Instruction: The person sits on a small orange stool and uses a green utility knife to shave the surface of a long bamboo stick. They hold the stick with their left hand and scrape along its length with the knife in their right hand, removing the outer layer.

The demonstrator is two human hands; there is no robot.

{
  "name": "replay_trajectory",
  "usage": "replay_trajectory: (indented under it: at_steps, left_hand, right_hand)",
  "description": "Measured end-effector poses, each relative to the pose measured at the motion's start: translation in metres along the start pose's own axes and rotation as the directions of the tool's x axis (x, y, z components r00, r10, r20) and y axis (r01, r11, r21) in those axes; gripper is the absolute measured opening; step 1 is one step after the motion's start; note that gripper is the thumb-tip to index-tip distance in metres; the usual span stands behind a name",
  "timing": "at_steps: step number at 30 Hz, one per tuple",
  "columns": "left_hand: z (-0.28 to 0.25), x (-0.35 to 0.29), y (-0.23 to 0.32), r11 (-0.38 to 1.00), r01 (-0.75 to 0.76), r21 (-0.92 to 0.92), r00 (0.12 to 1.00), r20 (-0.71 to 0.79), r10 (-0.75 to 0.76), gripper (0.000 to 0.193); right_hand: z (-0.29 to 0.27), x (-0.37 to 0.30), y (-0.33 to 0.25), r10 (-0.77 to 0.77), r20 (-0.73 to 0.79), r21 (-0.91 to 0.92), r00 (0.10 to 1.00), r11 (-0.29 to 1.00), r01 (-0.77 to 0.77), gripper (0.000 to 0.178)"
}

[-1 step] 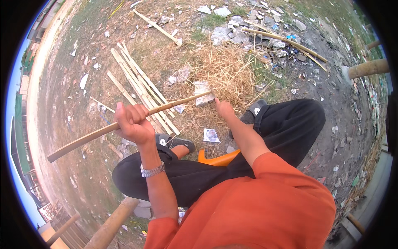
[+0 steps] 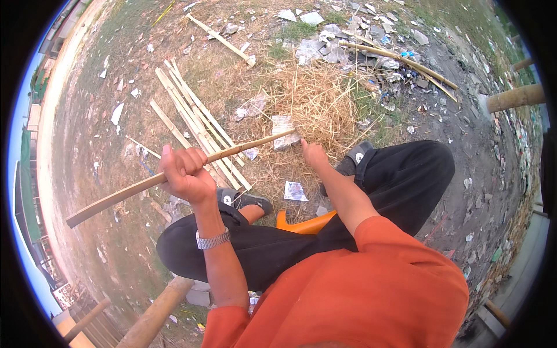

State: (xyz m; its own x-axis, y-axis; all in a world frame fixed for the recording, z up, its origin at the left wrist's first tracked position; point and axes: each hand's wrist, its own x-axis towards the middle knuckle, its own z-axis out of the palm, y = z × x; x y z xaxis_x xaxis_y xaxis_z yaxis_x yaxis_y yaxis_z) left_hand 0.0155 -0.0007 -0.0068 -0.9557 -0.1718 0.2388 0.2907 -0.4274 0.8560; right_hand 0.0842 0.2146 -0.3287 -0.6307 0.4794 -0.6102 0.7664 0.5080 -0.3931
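Note:
A long split bamboo strip (image 2: 125,194) slants from the lower left up to the middle of the head view. My left hand (image 2: 187,173) is wrapped round it, with the thumb pointing up. Close to the strip's far tip is my right hand (image 2: 315,155). Its index finger reaches toward the tip, while the other fingers look curled and mostly hidden. Whether that hand touches the strip or holds anything, I cannot make out. Just beyond the tip lies a heap of pale shavings (image 2: 325,104), with a piece of printed paper (image 2: 282,124) at its edge.
Several split bamboo strips (image 2: 194,119) lie on the ground beyond my left hand. An orange curved object (image 2: 307,224) sits between my legs. Bamboo poles (image 2: 400,57) rest on rubble at the far right. A thick pole (image 2: 156,313) is at the lower left.

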Motion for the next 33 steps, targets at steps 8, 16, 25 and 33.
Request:
replay_trajectory:
  at_steps: [8,16,25,33]
  left_hand:
    - [-0.025,0.005,0.001,0.998,0.059,-0.034,0.994,0.098,-0.056,0.044]
    - [-0.017,-0.001,0.002,0.994,0.062,-0.087,0.974,0.223,-0.041,0.038]
    - [-0.019,0.002,0.002,0.996,0.071,-0.06,0.979,0.196,-0.058,0.04]
    - [-0.016,0.002,0.0,0.996,0.046,-0.076,0.992,0.123,-0.036,0.04]
  right_hand:
    - [-0.08,-0.091,-0.084,-0.117,0.268,0.338,0.956,0.941,0.021,0.082]
    - [-0.064,-0.117,-0.066,-0.151,0.122,0.169,0.981,0.977,0.129,0.081]
    - [-0.035,-0.095,-0.055,-0.161,-0.002,0.191,0.987,0.969,0.159,0.081]
    - [-0.013,-0.086,-0.047,-0.149,-0.037,0.275,0.988,0.949,0.154,0.079]
